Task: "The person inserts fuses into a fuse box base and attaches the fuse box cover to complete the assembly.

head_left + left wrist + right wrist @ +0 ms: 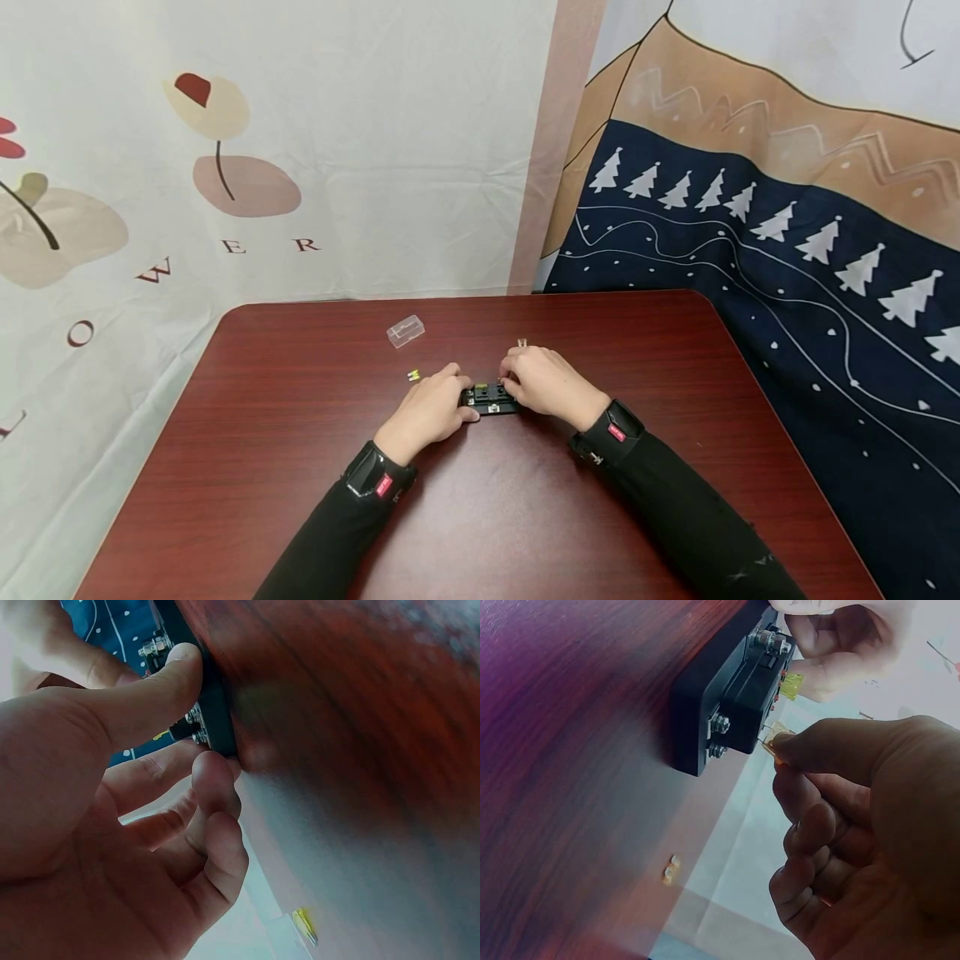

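Observation:
A black fuse block (492,408) with metal screw terminals lies on the table between the hands. My left hand (429,407) grips its left end, the thumb at the near side in the left wrist view. My right hand (551,385) is over the right end. Between right thumb and forefinger it pinches a small amber blade fuse (775,741), whose prongs point at the block's top face, right at its slots. A yellow blade fuse (791,685) stands in the block farther along, close to the left hand.
A clear plastic cover (406,331) lies toward the back of the reddish-brown table (480,517). Small yellow fuses (413,375) lie left of the left hand. Orange fuses (672,868) lie beyond the right hand. Printed cloth (420,150) hangs behind the table.

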A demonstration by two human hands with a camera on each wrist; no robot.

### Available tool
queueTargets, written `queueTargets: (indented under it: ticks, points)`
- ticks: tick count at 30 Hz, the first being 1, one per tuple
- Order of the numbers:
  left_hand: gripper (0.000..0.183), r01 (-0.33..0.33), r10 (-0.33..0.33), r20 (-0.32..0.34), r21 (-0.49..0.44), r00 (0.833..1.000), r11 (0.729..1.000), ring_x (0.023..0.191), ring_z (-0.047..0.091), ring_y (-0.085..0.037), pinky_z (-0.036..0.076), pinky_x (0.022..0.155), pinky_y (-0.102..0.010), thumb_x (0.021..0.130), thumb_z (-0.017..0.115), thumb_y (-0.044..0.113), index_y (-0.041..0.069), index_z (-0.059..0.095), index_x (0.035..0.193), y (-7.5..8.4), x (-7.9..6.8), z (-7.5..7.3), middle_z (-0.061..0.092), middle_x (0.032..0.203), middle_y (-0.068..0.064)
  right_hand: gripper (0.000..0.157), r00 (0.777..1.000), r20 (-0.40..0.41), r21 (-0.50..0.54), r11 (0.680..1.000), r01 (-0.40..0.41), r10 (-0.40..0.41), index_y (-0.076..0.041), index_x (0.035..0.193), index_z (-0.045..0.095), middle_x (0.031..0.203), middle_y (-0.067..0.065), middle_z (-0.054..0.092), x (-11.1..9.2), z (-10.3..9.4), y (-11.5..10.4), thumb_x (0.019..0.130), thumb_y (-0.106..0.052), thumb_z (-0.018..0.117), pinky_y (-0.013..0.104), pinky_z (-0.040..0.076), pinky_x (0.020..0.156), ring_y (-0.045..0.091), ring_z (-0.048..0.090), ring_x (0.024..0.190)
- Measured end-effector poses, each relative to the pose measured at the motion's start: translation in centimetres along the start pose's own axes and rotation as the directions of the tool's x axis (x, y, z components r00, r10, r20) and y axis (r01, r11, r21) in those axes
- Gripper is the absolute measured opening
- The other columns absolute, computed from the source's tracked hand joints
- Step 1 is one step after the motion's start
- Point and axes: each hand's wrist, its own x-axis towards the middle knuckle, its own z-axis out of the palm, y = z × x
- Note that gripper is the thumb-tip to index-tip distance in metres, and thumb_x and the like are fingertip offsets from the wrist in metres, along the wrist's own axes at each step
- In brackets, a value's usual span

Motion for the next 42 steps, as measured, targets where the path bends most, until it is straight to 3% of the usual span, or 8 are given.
queueTargets:
  ticks: [42]
  points:
    - [0.047,-0.004,0.004,-0.004,0.007,1.0,1.0,0.083,0.069,-0.029,0.057,0.072,-0.046,0.089,0.083,0.041,0.012,0.076,0.125,-0.11,-0.03,0.02,0.06,0.108,-0.002,0.005,0.998,-0.01,-0.017,0.998,0.06,-0.06,-0.017,0.089,0.079,0.085,-0.006,0.062,-0.16,-0.25,-0.4,0.093,-0.017,0.075,0.037,0.057,0.066,0.013,0.065,0.074]
